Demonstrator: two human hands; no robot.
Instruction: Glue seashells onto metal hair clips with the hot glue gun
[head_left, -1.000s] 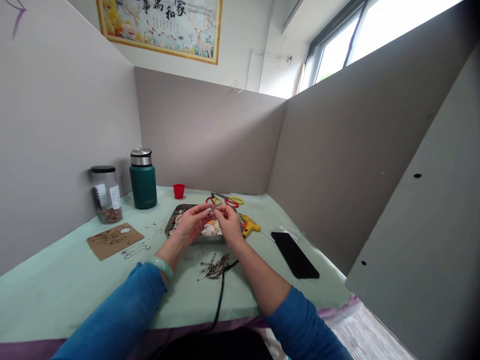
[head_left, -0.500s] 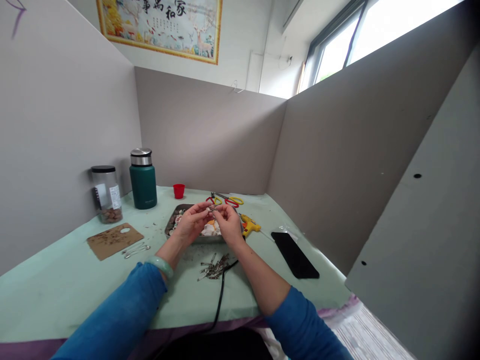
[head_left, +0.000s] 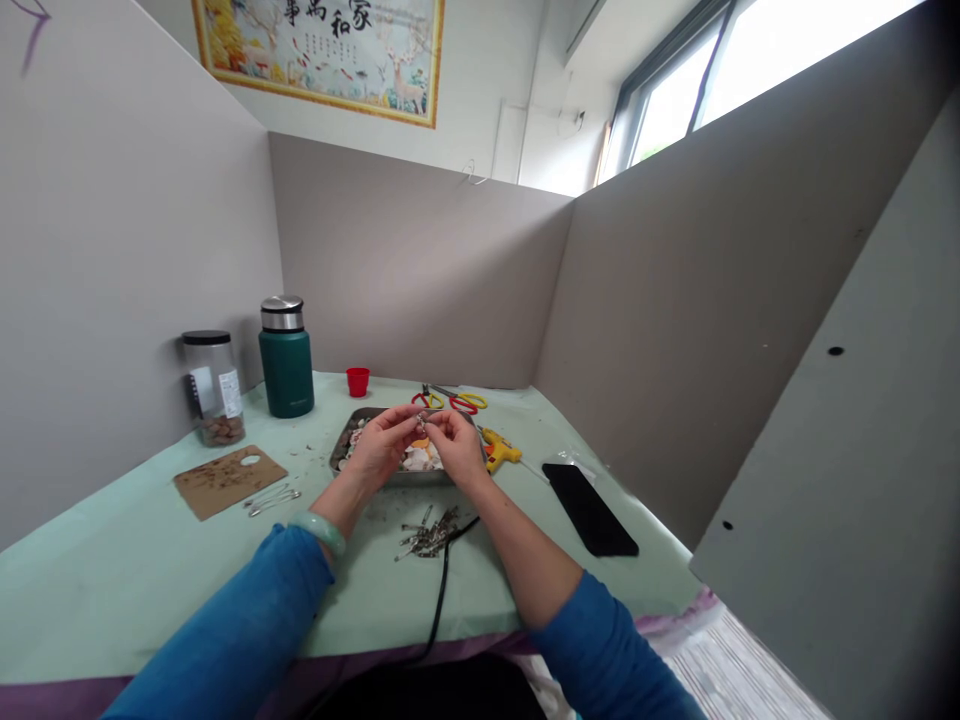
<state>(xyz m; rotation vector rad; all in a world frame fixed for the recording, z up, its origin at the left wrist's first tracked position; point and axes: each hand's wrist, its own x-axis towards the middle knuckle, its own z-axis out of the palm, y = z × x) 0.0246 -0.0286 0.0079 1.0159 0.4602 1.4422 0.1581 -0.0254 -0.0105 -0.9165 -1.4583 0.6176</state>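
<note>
Over the metal tray (head_left: 420, 479), my left hand (head_left: 384, 446) and my right hand (head_left: 459, 450) meet at the fingertips. Between them is a small silvery metal piece (head_left: 421, 424), pinched from both sides; it is too small and covered to name its exact kind. Small whitish and coloured pieces (head_left: 421, 458) lie in the tray, partly hidden by my hands. Closer to me on the table, a heap of small metal pins or clips (head_left: 431, 535) lies beside a black cable (head_left: 442, 590).
A yellow glue gun (head_left: 499, 450) lies right of the tray, with scissors (head_left: 454, 400) behind. A black phone-like slab (head_left: 591, 510) is at the right. Leftward are a cardboard piece (head_left: 229, 482), large safety pins (head_left: 271, 498), a jar (head_left: 217, 390), a green flask (head_left: 286, 365) and a red cup (head_left: 358, 382).
The small metal piece has turned slightly between my fingertips, and my right fingers have shifted a little. Both hands stay over the tray; the things on the table look unmoved.
</note>
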